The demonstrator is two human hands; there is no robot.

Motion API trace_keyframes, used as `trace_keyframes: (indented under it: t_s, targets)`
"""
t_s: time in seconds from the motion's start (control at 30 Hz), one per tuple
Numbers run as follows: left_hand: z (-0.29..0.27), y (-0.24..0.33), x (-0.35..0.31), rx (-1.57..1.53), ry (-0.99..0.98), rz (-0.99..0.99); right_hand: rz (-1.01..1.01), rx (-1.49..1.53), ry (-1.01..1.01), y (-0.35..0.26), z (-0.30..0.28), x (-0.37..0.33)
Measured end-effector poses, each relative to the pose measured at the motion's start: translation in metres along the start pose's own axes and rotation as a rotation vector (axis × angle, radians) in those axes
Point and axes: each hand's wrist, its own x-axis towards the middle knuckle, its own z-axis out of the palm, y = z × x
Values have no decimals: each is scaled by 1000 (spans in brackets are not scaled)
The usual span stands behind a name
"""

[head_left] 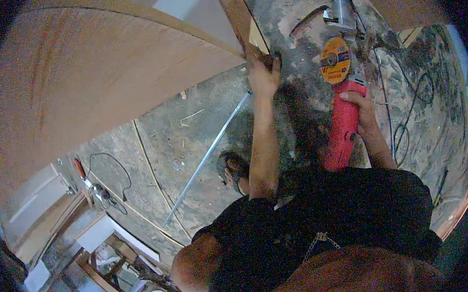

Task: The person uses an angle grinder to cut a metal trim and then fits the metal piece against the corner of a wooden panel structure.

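Observation:
A large brown plywood sheet (95,74) fills the upper left of the view and stands tilted over the concrete floor. My left hand (264,75) grips its right corner, beside a narrow wooden strip (239,17). My right hand (361,109) is wrapped around the red body of an angle grinder (345,126). The grinder's disc (335,59), with a yellow and red label, points away from me, just right of the sheet's corner and apart from it. My black shirt covers the lower middle of the view.
A grey power tool (341,8) lies on the dusty floor beyond the disc. Black cables (409,114) loop at the right. A long metal bar (208,158) lies across the floor by my sandalled foot (232,167). A red-handled tool (80,169) and white boards (102,231) sit lower left.

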Motion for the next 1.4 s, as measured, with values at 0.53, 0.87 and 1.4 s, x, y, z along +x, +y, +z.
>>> trace_keyframes:
  t_s: [0.53,0.87,1.4]
  targets:
    - [9,-1,0,-145,282,66,-3,-12,14,-3,3,-7]
    - [14,4,1,-293,286,51,-50,-45,44,4,-3,-4]
    - [2,20,-43,-592,173,152,58,32,-43,6,-8,4]
